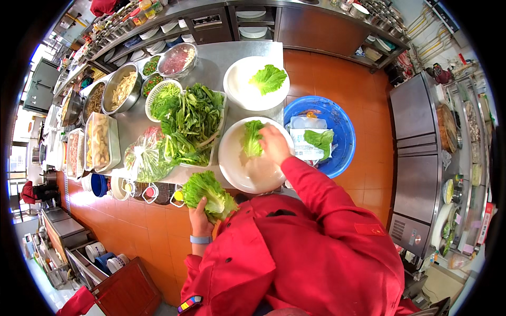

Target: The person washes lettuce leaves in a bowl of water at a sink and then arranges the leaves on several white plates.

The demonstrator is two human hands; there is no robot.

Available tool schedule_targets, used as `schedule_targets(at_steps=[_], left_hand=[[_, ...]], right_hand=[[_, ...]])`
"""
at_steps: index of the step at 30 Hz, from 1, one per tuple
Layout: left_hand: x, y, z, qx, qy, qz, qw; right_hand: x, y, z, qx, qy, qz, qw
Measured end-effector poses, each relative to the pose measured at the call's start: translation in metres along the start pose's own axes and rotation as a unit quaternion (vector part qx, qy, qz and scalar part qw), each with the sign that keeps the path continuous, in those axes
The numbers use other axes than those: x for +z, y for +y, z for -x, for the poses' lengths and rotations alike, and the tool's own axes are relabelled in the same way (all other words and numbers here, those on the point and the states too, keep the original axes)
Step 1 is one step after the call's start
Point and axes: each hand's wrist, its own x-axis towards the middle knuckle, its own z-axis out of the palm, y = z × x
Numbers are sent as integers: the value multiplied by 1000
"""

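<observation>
My left hand (201, 221) holds a head of green leaf lettuce (209, 197) just off the table's near edge, in front of my red jacket. Over the nearer white bowl (233, 173), my right hand (275, 145) has its fingers on the right edge of a single lettuce leaf (252, 138). The fingertips partly cover that edge. Behind it stands a second white bowl (237, 81), with another lettuce leaf (269, 79) lying inside at the right.
A blue tub (348, 146) holding packaging and a leaf stands right of the steel table (213, 63). Left of the bowls are a crate of leafy greens (193, 118), a bag of vegetables (148, 158) and a bowl of sliced food (124, 93). Capped jugs (150, 192) stand below the edge.
</observation>
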Motion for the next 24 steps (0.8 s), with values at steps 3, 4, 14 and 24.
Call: schedule_targets(at_steps=[3,4,14,24], left_hand=[[6,2,0,-2,2,16,1000],[7,1,2,-1,6,22,1000],[2,-17,-10,-23,-17,25,999],[20,-13,1,-12,14,23,1000]], right_hand=[[-38,27,29,133,32,112,984],[-45,34,42,193,-24,111,975],[-53,50,55,330,-172,21,928],[-61,53,36,310,-105,-356,875]])
